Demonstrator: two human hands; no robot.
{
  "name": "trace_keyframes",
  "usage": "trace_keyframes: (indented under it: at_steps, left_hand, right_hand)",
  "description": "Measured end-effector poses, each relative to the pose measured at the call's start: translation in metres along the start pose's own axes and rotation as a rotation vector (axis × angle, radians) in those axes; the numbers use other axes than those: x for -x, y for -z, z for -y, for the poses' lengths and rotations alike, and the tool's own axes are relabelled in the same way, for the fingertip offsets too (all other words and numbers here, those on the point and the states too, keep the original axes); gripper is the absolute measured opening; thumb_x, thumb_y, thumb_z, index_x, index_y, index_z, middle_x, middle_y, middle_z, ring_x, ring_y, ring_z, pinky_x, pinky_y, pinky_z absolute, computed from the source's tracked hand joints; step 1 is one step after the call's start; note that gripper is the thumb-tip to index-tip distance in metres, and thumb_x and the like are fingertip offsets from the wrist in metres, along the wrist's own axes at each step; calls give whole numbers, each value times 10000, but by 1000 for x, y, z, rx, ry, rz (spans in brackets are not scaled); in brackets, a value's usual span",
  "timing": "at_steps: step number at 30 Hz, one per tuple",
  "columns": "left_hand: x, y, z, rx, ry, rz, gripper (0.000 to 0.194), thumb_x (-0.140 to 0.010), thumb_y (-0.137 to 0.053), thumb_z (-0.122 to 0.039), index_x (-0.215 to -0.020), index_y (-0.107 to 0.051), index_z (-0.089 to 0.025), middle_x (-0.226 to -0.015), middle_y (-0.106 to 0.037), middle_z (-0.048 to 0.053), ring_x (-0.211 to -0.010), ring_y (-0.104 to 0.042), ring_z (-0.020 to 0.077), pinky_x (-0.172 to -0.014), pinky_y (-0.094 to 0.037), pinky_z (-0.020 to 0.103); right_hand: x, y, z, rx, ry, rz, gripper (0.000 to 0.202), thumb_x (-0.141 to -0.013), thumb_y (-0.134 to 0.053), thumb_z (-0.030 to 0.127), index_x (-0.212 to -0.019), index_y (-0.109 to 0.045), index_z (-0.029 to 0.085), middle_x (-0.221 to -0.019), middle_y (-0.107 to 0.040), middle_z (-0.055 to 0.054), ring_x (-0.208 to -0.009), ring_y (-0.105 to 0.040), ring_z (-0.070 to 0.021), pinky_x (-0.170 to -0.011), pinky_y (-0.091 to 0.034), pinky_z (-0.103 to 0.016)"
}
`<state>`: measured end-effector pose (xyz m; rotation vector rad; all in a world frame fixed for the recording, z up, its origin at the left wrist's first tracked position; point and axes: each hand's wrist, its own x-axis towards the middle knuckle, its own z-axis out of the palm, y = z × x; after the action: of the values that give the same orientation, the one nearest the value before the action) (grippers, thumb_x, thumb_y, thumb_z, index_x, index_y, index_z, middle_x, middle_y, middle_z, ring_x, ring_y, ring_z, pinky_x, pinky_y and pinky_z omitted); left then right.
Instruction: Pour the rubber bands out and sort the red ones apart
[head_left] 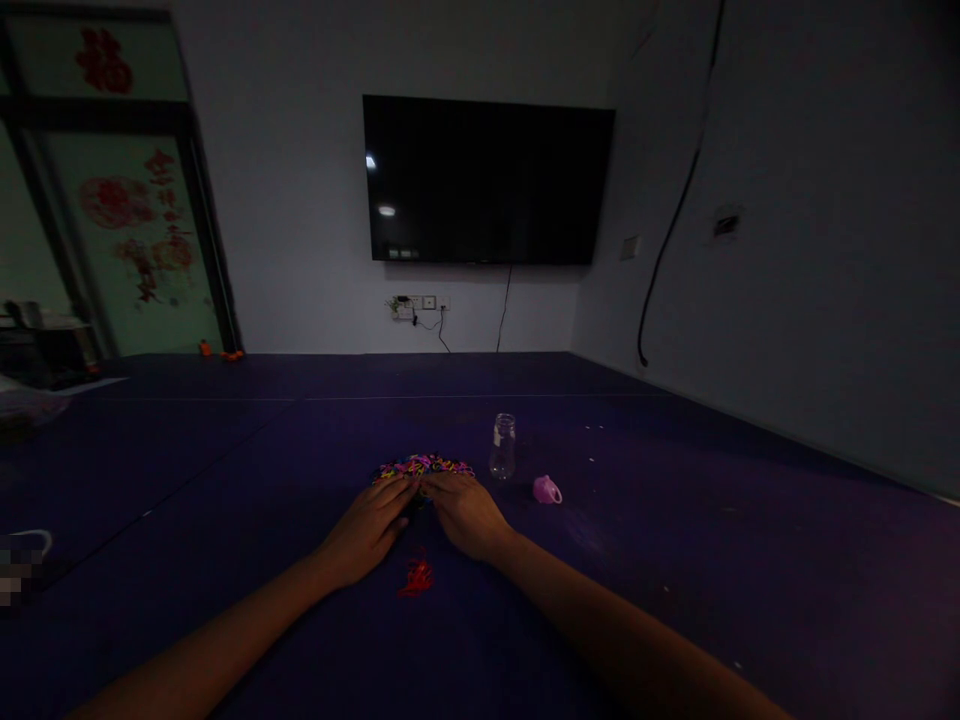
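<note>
A pile of small multicoloured bands [424, 464], possibly rubber bands, lies on the dark purple surface [300, 440]. My left hand [367, 528] rests on its near left side, fingers stretched out. From the right, my right hand [469, 515] lies over the near side of the same pile, its fingers extended too. The fingertips of both hands meet near the middle and cover part of the bands. Closer to me, between my forearms, sits a small separate heap of red bands [418, 577].
Just right of the pile stands an open clear bottle [503, 455], upright. A pink cap with a loop [547, 489] lies beside it. Small white scraps [592, 459] dot the right side. A television [491, 180] hangs on the far wall. At the left edge is a white curved object [37, 538].
</note>
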<state>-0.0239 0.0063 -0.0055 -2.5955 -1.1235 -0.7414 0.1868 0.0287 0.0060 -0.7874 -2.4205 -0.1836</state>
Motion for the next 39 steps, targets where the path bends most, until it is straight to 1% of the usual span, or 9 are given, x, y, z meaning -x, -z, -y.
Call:
trace_keyframes:
  at_steps: [8, 14, 16, 18, 22, 24, 27, 32, 39]
  left_hand:
    - [4, -8, 14, -86, 202, -92, 474, -902, -415, -287, -1367, -405, -194, -1411, -445, 86, -1303, -384, 257, -1048, -367, 449]
    - [9, -24, 35, -31, 350, -17, 574, -912, -364, -445, -1383, -379, -118, -1417, -423, 150, -1296, -393, 290, -1033, -373, 456]
    - [9, -25, 38, -7, 373, 0, 594, -906, -362, -468, -1378, -388, -107, -1406, -434, 161, -1291, -399, 293, -1031, -371, 458]
    - [8, -23, 37, 10, 353, -19, 569, -902, -379, -457, -1366, -409, -129, -1394, -456, 145, -1283, -410, 283, -1032, -368, 456]
    - [4, -9, 25, 31, 276, -125, 387, -905, -413, -347, -1223, -553, -178, -1255, -589, 93, -1202, -490, 252, -992, -411, 456]
    - [2, -2, 16, 46, 238, -166, 295, -897, -435, -302, -1089, -628, -188, -1120, -655, 83, -1114, -549, 245, -951, -443, 451]
    - [1, 3, 8, 57, 138, -143, 227, -884, -461, -247, -956, -673, -208, -1003, -688, 68, -1016, -592, 236, -900, -469, 442]
    - [4, -2, 9, 8, 105, -113, 231, -869, -482, -205, -1001, -671, -218, -1080, -676, 65, -1070, -566, 255, -929, -438, 493]
    - [6, -9, 15, 5, 89, -118, 243, -888, -452, -196, -1026, -651, -200, -1053, -675, 75, -1053, -575, 243, -910, -463, 451]
  right_hand:
    - [0, 1, 1, 10, -19, -2, 390, -799, -426, 68, -1132, -618, 134, -1146, -631, -111, -1049, -575, -195, -931, -435, -320]
    - [5, 2, 7, -100, 186, -167, 275, -721, -453, 113, -906, -647, 171, -914, -683, -78, -833, -617, -180, -753, -480, -306]
    - [8, 1, 14, -117, 236, -158, 211, -719, -444, 137, -812, -630, 175, -777, -670, -60, -716, -607, -168, -669, -471, -286]
    - [10, 0, 21, -113, 270, -91, 188, -724, -430, 151, -759, -611, 187, -697, -650, -42, -640, -587, -156, -622, -452, -268]
    - [11, 1, 27, -44, 278, 59, 186, -744, -423, 173, -761, -605, 204, -719, -659, -35, -655, -599, -155, -633, -440, -256]
    - [11, 1, 25, -18, 247, 77, 195, -755, -423, 173, -794, -612, 201, -748, -669, -38, -681, -613, -161, -645, -441, -258]
    - [9, 2, 21, -15, 141, 60, 219, -765, -429, 156, -857, -623, 195, -801, -689, -39, -733, -634, -165, -673, -444, -254]
    - [7, 2, 22, -2, 34, 84, 247, -772, -433, 152, -907, -637, 189, -887, -709, -46, -804, -653, -171, -697, -446, -247]
    - [7, 5, 26, 19, -14, 121, 253, -788, -441, 170, -931, -650, 184, -910, -712, -55, -813, -660, -178, -699, -448, -255]
